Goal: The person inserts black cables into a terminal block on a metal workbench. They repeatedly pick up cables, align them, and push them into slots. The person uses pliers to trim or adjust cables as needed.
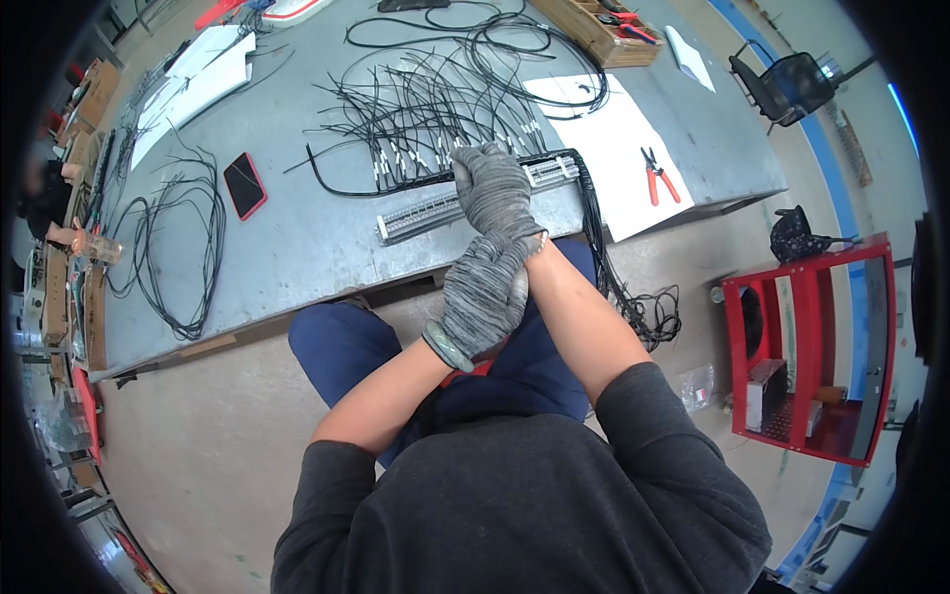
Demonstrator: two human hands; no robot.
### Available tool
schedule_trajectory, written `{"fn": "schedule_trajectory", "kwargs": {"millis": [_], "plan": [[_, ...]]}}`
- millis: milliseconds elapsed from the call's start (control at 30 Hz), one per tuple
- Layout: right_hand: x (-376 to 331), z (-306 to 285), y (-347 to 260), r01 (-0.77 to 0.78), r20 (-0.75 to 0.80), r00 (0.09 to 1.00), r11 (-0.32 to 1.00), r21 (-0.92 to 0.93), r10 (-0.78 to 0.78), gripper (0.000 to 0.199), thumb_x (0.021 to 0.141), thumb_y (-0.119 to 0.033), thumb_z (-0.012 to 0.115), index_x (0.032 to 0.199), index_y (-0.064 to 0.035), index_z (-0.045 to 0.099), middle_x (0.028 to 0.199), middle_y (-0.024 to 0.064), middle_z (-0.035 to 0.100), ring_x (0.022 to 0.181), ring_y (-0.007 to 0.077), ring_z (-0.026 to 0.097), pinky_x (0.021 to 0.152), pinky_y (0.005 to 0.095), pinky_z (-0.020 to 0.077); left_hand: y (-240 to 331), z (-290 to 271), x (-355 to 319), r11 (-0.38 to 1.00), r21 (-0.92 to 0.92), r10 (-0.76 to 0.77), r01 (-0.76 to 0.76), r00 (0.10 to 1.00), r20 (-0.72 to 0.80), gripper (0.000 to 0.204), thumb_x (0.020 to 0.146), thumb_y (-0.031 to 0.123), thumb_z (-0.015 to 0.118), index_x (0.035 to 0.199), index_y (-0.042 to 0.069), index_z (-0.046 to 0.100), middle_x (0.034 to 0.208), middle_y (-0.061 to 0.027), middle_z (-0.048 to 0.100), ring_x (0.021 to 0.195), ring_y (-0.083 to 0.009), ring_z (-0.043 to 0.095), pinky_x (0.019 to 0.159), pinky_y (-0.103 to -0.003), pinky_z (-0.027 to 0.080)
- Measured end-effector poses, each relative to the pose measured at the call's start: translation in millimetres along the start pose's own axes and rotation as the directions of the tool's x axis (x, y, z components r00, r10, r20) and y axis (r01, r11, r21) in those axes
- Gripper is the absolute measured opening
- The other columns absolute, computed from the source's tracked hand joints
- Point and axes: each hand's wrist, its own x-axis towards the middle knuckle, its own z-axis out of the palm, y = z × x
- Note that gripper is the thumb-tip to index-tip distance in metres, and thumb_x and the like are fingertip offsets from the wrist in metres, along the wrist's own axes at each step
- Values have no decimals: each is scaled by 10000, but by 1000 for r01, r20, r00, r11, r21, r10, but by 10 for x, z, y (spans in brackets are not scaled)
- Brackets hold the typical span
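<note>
Right now the left hand (483, 295), in a grey knit glove, is wrapped around the wrist of the right arm, gripping the cuff of the other glove just below the table's near edge. The right hand (492, 188), gloved the same way, reaches forward from that grip and lies over the terminal strip (426, 213); its fingers curl down onto the strip's middle, but whether they pinch anything cannot be told. The strip is a long pale rail lying slanted near the front edge of the grey table (297, 247), running out to the left of the hand and continuing a short way to its right. Behind the hand a fan of thin black wires (416, 119) with white ends spreads from the strip across the table, and a thick black bundle (594, 228) drops off the table edge just right of the hand. Farther right, red-handled pliers (655, 175) lie on a white sheet (614, 139). Well to the left sit a red-cased phone (244, 184) and loose wire loops (183, 247).
</note>
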Motion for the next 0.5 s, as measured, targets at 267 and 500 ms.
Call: {"fn": "schedule_trajectory", "kwargs": {"millis": [267, 500], "plan": [[-354, 99, 309, 177, 414, 905, 971, -162, -96, 495, 799, -366, 649, 1247, -183, 545, 1276, 60, 514, 1215, 272, 442, 1059, 453, 300, -43, 64, -314, 990, -137, 40, -16, 984, 176, 330, 792, 115, 609, 1119, 77, 611, 947, -121, 619, 892, -315, 602, 786, -408, 499], [-559, -38, 1456, -37, 255, 961, 961, -273, 110, 644, 764, -302, 676, 1335, -114, 446, 1347, 142, 460, 1269, 312, 409, 1081, 438, 298, -1102, -273, -431, 879, 415, -281, 234, 958, 55, 595, 723, 243, 728, 1256, 74, 524, 1255, -152, 533, 1153, -334, 489, 1023, -434, 373]]}}
